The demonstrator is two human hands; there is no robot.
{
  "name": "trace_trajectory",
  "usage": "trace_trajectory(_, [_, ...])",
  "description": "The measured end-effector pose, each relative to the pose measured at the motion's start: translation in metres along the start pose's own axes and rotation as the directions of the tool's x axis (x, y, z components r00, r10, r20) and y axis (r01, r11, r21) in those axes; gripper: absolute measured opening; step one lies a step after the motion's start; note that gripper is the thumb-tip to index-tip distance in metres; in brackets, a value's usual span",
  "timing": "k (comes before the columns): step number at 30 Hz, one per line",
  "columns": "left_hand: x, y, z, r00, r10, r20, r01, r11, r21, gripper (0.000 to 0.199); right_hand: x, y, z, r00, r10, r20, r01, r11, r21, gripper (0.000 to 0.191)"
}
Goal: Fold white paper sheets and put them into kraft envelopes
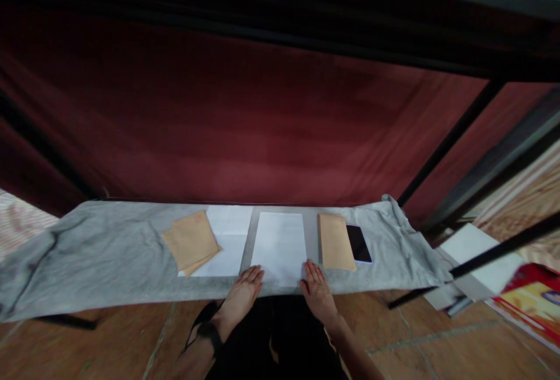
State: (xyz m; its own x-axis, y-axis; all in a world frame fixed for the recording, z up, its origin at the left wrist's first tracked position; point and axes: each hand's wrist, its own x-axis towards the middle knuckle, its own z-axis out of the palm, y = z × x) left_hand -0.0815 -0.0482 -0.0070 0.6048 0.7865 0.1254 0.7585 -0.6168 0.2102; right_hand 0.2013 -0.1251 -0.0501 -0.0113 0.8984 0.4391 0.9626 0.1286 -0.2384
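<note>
In the head view, a blank white sheet (pixel 280 246) lies at the middle of the counter (pixel 122 251), over grey cloth (pixel 387 251). The left hand (pixel 247 288) and right hand (pixel 317 289) rest flat at its near corners, fingers extended, neither gripping. Uneven pressure could skew or crease the paper, since the cloth beneath looks soft and rumpled. Brown envelopes (pixel 336 243) lie beside a smartphone (pixel 360 244); a careless right sleeve or wrist might nudge them. The left envelopes (pixel 191 241), loosely fanned over a creased sheet (pixel 231 246), could slide if the cloth were tugged.
</note>
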Motion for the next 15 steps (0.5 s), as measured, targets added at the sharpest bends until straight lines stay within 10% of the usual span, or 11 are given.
trace_trajectory(7, [0.003, 0.015, -0.032, 0.997, -0.055, 0.049, 0.058, 0.997, -0.057, 0.051, -0.007, 0.008, -0.017, 0.999, -0.021, 0.035, 0.015, 0.984, 0.177, 0.062])
trace_trajectory(15, [-0.015, 0.024, -0.083, 0.996, 0.01, -0.089, -0.044, 0.924, -0.379, 0.035, 0.01, 0.008, -0.042, 0.973, 0.228, 0.023, -0.206, 0.827, 0.522, 0.039])
